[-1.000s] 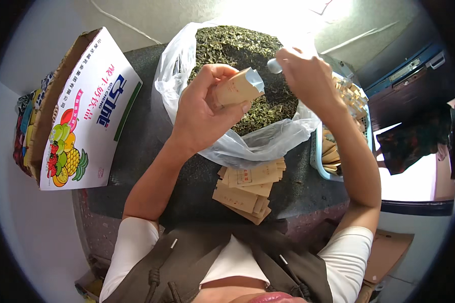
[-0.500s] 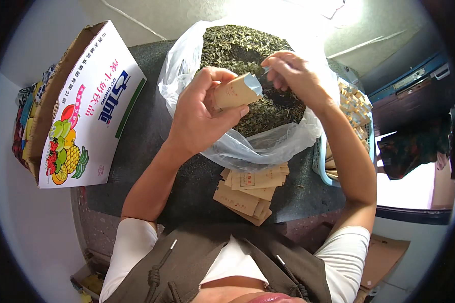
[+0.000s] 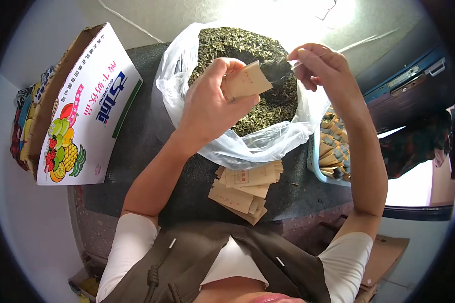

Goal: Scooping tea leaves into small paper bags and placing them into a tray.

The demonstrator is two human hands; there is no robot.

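A small brown paper packet [image 3: 247, 82] is pinched between the thumb and fingers of my left hand [image 3: 207, 108], its mouth tilted toward the right. Below it lies a clear plastic bag [image 3: 173, 78] with its rim spread wide, full of dried green leaves [image 3: 242, 38]. My right hand [image 3: 322, 65] is raised over the bag's right side, fingers pinched on a thin, shiny, pale object [image 3: 294, 64]. Blur hides that object's exact kind. Flat brown paper packets [image 3: 240, 194] lie in a loose stack in front of the bag.
On the right, partly behind my right forearm, a light blue plastic basket [image 3: 316, 169] holds many packets. A white printed carton [image 3: 86, 116] stands at the left of the dark table [image 3: 136, 126]. Beyond the basket is a dark blue case [image 3: 409, 83].
My right hand has drawn up and to the right, away from the packet. My left hand has shifted slightly right and up, and the packet has turned more sideways.
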